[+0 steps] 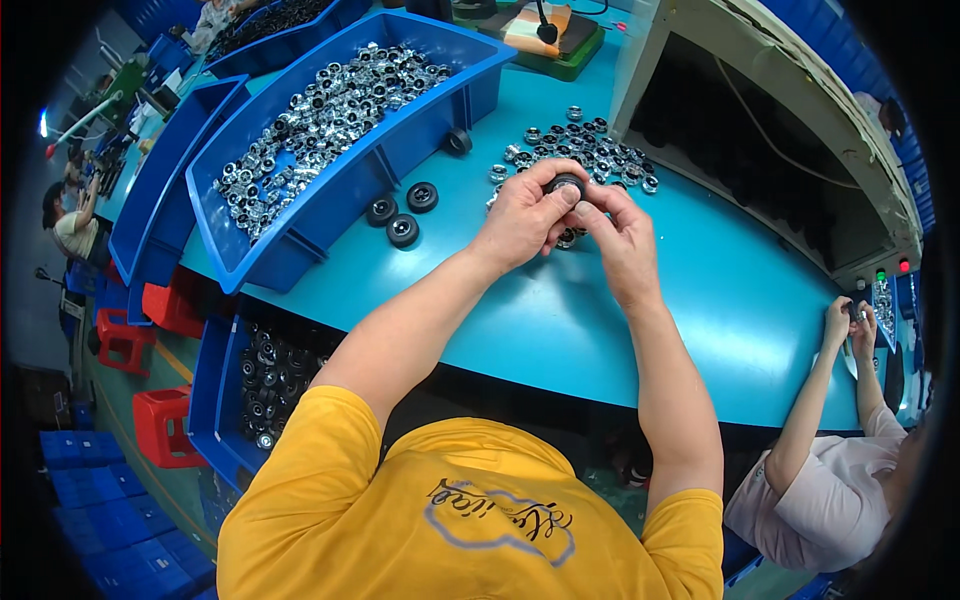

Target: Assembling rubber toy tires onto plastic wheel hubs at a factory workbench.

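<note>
Both my hands meet over the blue-green table and grip one small black toy wheel [567,186]. My left hand [525,215] is closed on its left side, the thumb pressed on the wheel's face. From the right, my right hand [622,232] pinches the same wheel with thumb and fingers. Just beyond my hands lies a loose spread of shiny chrome wheel hubs [575,140], some of them hidden by my fingers. To the left, black wheels with silver centres [403,230] lie in a small group on the table, and another wheel [457,142] stands against the bin.
A long blue bin [285,240] full of chrome hubs takes up the table's left side. Below the table edge, another blue bin [215,400] holds dark wheels. A large pale-framed machine [640,70] stands at the right rear. At far right, a co-worker's hands [850,320] hold a small part.
</note>
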Motion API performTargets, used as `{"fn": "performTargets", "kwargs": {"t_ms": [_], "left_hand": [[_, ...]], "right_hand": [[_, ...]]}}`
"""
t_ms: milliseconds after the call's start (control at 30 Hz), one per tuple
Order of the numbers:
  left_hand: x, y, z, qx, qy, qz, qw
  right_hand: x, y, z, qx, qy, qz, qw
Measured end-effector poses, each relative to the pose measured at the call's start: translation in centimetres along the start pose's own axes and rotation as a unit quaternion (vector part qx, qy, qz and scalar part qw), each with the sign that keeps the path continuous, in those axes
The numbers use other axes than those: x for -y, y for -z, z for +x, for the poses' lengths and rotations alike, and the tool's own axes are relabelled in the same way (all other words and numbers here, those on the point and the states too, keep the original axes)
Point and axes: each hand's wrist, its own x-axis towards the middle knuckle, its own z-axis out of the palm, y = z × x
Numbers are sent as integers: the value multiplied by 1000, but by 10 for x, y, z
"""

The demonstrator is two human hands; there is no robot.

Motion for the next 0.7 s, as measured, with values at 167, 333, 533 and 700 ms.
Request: {"fn": "performTargets", "kwargs": {"t_ms": [167, 333, 533, 700], "left_hand": [[2, 0, 0, -29, -15, 26, 999], [2, 5, 1, -15, 13, 27, 999], [-4, 5, 2, 95, 18, 17, 995], [-5, 2, 0, 67, 10, 176, 982]], "right_hand": [[4, -12, -6, -36, 54, -81, 995], [-2, -12, -1, -28, -9, -9, 1000], [2, 4, 10, -14, -104, 170, 980], [1, 2, 10, -26, -122, 114, 986]]}}
